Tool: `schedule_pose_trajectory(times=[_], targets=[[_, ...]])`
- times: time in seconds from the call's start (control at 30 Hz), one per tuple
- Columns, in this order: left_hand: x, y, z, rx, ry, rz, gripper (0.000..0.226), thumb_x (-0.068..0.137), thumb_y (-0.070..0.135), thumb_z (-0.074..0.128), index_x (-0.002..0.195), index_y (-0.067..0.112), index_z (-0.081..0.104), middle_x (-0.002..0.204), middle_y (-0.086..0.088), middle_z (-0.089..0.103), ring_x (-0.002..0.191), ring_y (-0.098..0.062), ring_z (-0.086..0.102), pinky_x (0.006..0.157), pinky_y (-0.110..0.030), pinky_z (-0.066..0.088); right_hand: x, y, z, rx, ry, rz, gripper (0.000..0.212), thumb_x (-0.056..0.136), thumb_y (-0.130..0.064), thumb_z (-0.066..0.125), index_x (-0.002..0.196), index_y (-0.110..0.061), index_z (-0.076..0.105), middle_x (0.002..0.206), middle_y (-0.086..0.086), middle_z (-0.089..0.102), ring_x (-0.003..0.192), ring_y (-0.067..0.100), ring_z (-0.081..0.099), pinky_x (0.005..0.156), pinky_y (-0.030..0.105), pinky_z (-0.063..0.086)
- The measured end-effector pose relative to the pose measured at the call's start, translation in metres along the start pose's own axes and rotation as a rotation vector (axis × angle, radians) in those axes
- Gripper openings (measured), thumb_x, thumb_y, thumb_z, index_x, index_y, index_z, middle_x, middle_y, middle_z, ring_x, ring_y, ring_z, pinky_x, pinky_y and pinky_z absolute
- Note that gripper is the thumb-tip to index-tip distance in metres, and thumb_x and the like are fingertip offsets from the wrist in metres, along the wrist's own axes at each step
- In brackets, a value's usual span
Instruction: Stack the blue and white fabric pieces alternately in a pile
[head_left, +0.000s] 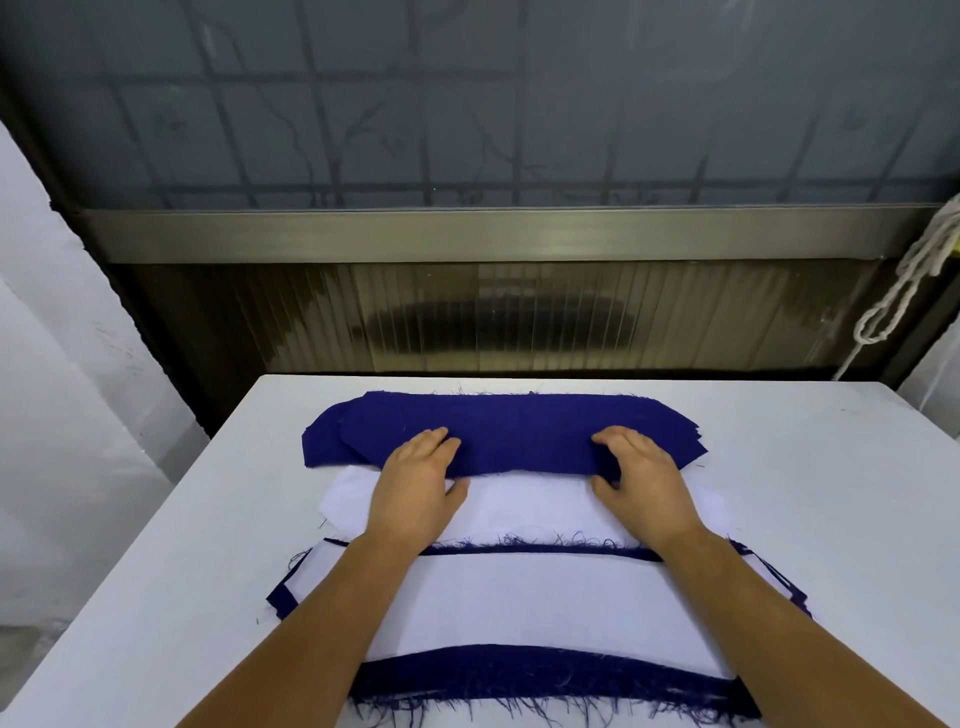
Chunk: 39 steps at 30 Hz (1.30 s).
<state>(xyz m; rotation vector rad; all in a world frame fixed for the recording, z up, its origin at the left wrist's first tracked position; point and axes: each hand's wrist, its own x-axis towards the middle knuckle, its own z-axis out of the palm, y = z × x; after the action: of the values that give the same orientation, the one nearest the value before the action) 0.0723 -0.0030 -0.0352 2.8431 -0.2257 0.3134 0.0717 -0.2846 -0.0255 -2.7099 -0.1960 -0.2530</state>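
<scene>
A white table (156, 571) was set before a ribbed glass window (493, 317); frayed navy fabric (519, 426) was pinched at its near edge by left hand (415, 480) and right hand (641, 475), beyond white fabric (524, 506).

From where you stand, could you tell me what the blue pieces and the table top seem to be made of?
Blue pieces: woven cloth, matte, judging by the loose threads fraying along the edges. Table top: a smooth, matte white surface, perhaps laminate or a fabric cover; I cannot tell which.
</scene>
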Motion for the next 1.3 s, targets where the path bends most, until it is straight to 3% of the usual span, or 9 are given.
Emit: schedule_pose_trajectory(times=[0.2, 0.3, 0.4, 0.57, 0.73, 0.93, 1.03, 1.13, 1.3], targets=[[0.001, -0.002, 0.002, 0.023, 0.069, -0.009, 0.045, 0.099, 0.035, 0.049, 0.143, 0.025, 0.045, 0.152, 0.007, 0.038, 0.141, -0.012, 0.031, 0.115, -0.029, 0.022, 0.002, 0.003, 0.004, 0.043, 0.137, -0.027, 0.025, 0.096, -0.018, 0.057, 0.119, -0.014, 0.066, 0.127, -0.002, 0.062, 0.118, 0.018, 0.056, 0.104, 0.031, 0.041], [-0.002, -0.001, 0.002, 0.025, 0.062, 0.001, 0.052, 0.095, 0.047, 0.053, 0.141, 0.024, 0.048, 0.15, 0.006, 0.041, 0.139, -0.014, 0.034, 0.114, -0.03, 0.024, 0.0, 0.003, 0.004, 0.059, 0.181, -0.047, 0.024, 0.097, -0.016, 0.055, 0.114, -0.01, 0.07, 0.12, 0.001, 0.067, 0.113, 0.019, 0.06, 0.102, 0.033, 0.044], [-0.003, 0.0, 0.001, 0.048, 0.058, 0.009, 0.059, 0.091, 0.053, 0.055, 0.142, 0.025, 0.046, 0.148, 0.006, 0.043, 0.136, -0.014, 0.037, 0.112, -0.031, 0.027, -0.001, 0.001, 0.001, 0.07, 0.257, -0.101, 0.014, 0.093, -0.01, 0.061, 0.099, -0.01, 0.073, 0.098, 0.0, 0.072, 0.093, 0.021, 0.066, 0.089, 0.038, 0.051], [0.001, 0.002, 0.0, 0.037, 0.129, 0.001, 0.037, 0.1, 0.034, 0.049, 0.134, 0.022, 0.056, 0.14, 0.006, 0.052, 0.128, -0.015, 0.046, 0.107, -0.031, 0.034, -0.004, -0.002, -0.002, 0.087, 0.32, -0.116, 0.009, 0.09, -0.009, 0.065, 0.094, -0.013, 0.072, 0.091, -0.003, 0.07, 0.084, 0.018, 0.063, 0.087, 0.031, 0.045], [0.0, 0.003, -0.008, -0.027, 0.172, 0.0, 0.027, 0.099, 0.017, 0.051, 0.122, 0.016, 0.067, 0.127, 0.002, 0.063, 0.118, -0.019, 0.056, 0.103, -0.032, 0.04, -0.006, -0.001, -0.006, 0.083, 0.23, -0.024, 0.019, 0.09, -0.005, 0.061, 0.103, -0.015, 0.071, 0.099, -0.003, 0.069, 0.092, 0.02, 0.06, 0.09, 0.033, 0.047], [-0.022, 0.004, -0.052, -0.01, 0.252, 0.115, 0.016, 0.084, 0.003, 0.072, 0.099, 0.007, 0.076, 0.111, -0.009, 0.069, 0.105, -0.03, 0.063, 0.092, -0.042, 0.05, -0.03, -0.011, -0.04, 0.064, 0.148, -0.057, 0.011, 0.093, -0.015, 0.061, 0.1, -0.018, 0.069, 0.094, -0.009, 0.066, 0.086, 0.013, 0.058, 0.077, 0.026, 0.047], [-0.043, -0.005, -0.077, -0.008, 0.211, 0.229, 0.015, 0.086, 0.007, 0.071, 0.099, 0.012, 0.075, 0.103, 0.001, 0.069, 0.096, -0.021, 0.062, 0.083, -0.034, 0.05, -0.059, -0.014, -0.063, 0.084, 0.062, -0.075, 0.009, 0.093, -0.02, 0.06, 0.097, -0.026, 0.066, 0.089, -0.021, 0.062, 0.078, 0.001, 0.057, 0.067, 0.017, 0.044], [-0.061, -0.019, -0.098, -0.11, 0.102, 0.227, 0.014, 0.092, 0.016, 0.064, 0.103, 0.023, 0.071, 0.095, 0.019, 0.063, 0.089, -0.005, 0.056, 0.075, -0.02, 0.045, -0.08, -0.014, -0.086, 0.164, -0.07, -0.062, 0.01, 0.091, -0.025, 0.061, 0.086, -0.033, 0.063, 0.079, -0.023, 0.062, 0.076, 0.001, 0.058, 0.063, 0.019, 0.046], [-0.059, -0.036, -0.108, -0.224, -0.125, 0.128, 0.016, 0.095, 0.025, 0.06, 0.108, 0.031, 0.068, 0.098, 0.026, 0.061, 0.093, 0.006, 0.056, 0.082, -0.015, 0.047, -0.075, -0.007, -0.096, 0.094, -0.252, -0.004, 0.013, 0.094, -0.024, 0.059, 0.086, -0.033, 0.064, 0.075, -0.015, 0.064, 0.072, 0.002, 0.058, 0.065, 0.02, 0.048]])
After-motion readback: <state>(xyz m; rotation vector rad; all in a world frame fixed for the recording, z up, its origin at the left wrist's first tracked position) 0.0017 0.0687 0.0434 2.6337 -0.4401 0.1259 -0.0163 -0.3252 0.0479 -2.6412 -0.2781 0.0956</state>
